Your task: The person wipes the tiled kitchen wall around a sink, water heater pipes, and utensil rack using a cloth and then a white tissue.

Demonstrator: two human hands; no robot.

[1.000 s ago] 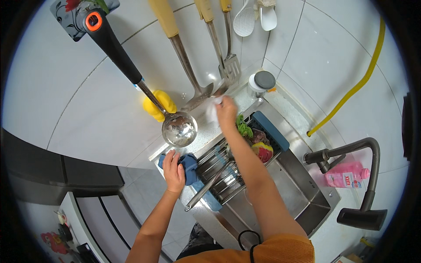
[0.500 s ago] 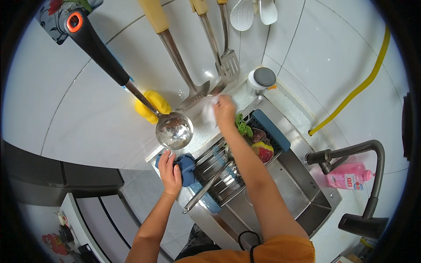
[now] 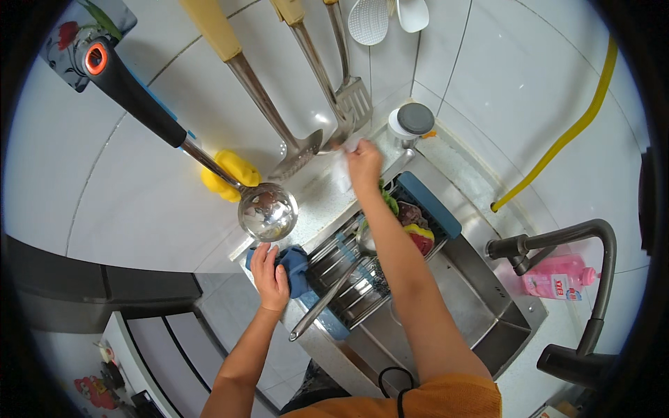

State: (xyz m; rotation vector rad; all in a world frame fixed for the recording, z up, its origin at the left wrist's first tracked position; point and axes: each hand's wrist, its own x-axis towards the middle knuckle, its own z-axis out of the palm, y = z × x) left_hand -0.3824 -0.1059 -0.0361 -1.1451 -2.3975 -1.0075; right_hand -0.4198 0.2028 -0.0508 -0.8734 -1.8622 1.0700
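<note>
My right hand [image 3: 364,166] is closed round a thin white cloth or tissue [image 3: 342,171], blurred by motion, against the counter strip behind the sink. My left hand [image 3: 270,280] lies with its fingers stretched out beside a crumpled blue cloth [image 3: 295,268] at the sink's left corner, touching it. Just beyond those fingers hangs a steel ladle [image 3: 268,212] with a black handle. A metal rack [image 3: 327,272] with blue ends spans the sink under my right forearm. On it rest a long-handled steel utensil [image 3: 324,299], greens and colourful scrubbers [image 3: 419,239], partly covered by my arm.
A slotted turner [image 3: 355,103] and other steel utensils hang along the tiled wall near my right hand. A grey-lidded jar [image 3: 414,124] stands in the corner. To the right are a dark tap [image 3: 557,240], a pink soap bottle [image 3: 554,276] and a yellow hose [image 3: 557,153].
My right hand has shifted slightly toward the jar and the wall with the white cloth. The left hand stays by the blue cloth. The view has tilted a little.
</note>
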